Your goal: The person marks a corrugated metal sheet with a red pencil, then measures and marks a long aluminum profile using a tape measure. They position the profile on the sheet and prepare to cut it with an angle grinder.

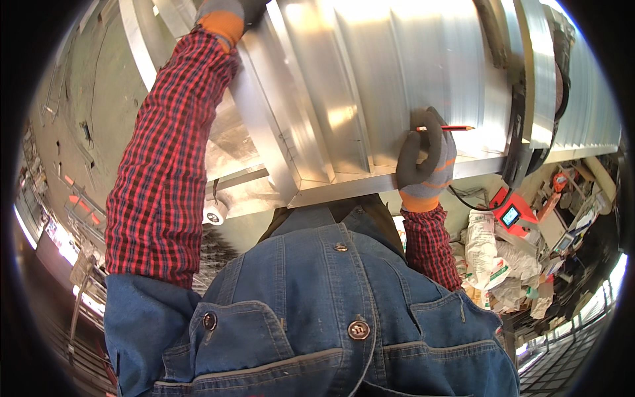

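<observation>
My right hand [426, 159], in a grey and orange work glove with dark fingers, is closed on a red and black pencil [458, 128]. The pencil lies crosswise, its sharpened tip toward the right. That hand is over the near edge of a ribbed, silvery metal panel [380, 86]. My left hand [233, 14], gloved the same way, reaches to the far left side of the panel near its metal frame [261, 112]. The upper edge of the view cuts off its fingers, so their grip is hidden.
Black cables [521, 126] run over the panel's right side. A red device with a small screen [512, 213] stands below, beside white bags [485, 241] and cluttered tools. Metal bars [135, 43] extend at the upper left above the greenish floor [79, 106].
</observation>
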`<state>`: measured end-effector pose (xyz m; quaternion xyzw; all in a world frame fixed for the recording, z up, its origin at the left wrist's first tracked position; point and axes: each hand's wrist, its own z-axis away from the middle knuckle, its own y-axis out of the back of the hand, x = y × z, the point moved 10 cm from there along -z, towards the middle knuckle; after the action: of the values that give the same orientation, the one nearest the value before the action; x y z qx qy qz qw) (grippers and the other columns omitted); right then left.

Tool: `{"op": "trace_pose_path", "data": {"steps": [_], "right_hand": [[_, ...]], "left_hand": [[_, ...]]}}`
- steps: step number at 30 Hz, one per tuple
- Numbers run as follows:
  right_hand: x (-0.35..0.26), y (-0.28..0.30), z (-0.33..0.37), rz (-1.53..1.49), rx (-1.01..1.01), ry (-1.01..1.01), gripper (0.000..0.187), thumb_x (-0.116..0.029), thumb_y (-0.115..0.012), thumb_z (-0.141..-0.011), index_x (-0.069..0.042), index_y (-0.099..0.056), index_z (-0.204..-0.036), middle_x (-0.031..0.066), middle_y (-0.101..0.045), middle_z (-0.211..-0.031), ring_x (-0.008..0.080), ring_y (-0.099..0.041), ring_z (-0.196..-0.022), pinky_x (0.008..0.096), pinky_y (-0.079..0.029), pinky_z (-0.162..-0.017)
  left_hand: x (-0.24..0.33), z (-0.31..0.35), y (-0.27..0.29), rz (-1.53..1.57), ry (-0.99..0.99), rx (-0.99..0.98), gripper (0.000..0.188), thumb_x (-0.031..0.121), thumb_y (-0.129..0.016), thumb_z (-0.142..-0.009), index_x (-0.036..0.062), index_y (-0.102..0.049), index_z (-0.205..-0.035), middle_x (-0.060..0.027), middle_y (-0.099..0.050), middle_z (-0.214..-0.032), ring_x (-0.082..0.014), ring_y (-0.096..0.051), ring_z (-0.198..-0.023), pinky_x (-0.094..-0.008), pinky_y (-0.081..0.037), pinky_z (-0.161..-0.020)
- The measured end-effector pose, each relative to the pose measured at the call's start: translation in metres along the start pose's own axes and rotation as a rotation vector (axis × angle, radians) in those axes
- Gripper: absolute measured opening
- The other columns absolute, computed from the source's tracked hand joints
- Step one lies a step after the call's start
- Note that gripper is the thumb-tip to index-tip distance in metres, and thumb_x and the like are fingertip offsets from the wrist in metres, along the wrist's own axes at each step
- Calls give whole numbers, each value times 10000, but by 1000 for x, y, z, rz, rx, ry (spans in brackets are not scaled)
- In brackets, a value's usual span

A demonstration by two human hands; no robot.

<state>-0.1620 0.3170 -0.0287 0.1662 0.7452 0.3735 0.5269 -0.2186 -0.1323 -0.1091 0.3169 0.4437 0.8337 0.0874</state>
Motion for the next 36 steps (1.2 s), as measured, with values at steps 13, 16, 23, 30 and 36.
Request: {"op": "trace_pose_path", "data": {"steps": [13, 16, 23, 30, 36], "right_hand": [[-1, -3, 3, 36, -9, 2, 400, 62, -682, -933, 42, -711, -1332, 265, -781, -1264, 427, -754, -966, 508, -604, -849], [0, -3, 4, 35, -12, -2, 398, 59, -686, -932, 37, -710, -1329, 263, -781, -1270, 424, -754, -963, 505, -604, -842], [-3, -5, 2, 63, -29, 54, 436, 62, -618, -998, 54, -656, -1432, 203, -782, -1160, 295, -719, -865, 400, -600, -761], [-7, -4, 2, 62, -8, 112, 471, 45, -607, -1034, 67, -637, -1504, 181, -768, -1087, 257, -676, -808, 394, -569, -724], [-7, -1, 5, 100, 24, 125, 463, 19, -629, -1046, 71, -650, -1505, 180, -760, -1065, 260, -678, -815, 401, -577, -745]], "left_hand": [[21, 30, 15, 75, 103, -56, 1318, 560, -940, -902, -129, -234, -1776, -389, -556, -1663, -430, -603, -1534, -412, -464, -1291], [23, 32, 16, 63, 124, -33, 1311, 551, -940, -905, -119, -231, -1782, -387, -531, -1687, -434, -576, -1560, -419, -442, -1313], [23, 34, 18, 15, 109, -46, 1346, 599, -919, -898, -86, -198, -1804, -386, -516, -1701, -454, -563, -1568, -430, -447, -1311], [14, 17, 9, -107, 110, -16, 1384, 686, -869, -883, -65, -178, -1817, -386, -546, -1676, -472, -570, -1555, -445, -460, -1293], [11, 16, 8, -95, 125, -29, 1391, 687, -877, -877, -49, -173, -1824, -378, -548, -1679, -472, -571, -1554, -452, -459, -1293]]}}
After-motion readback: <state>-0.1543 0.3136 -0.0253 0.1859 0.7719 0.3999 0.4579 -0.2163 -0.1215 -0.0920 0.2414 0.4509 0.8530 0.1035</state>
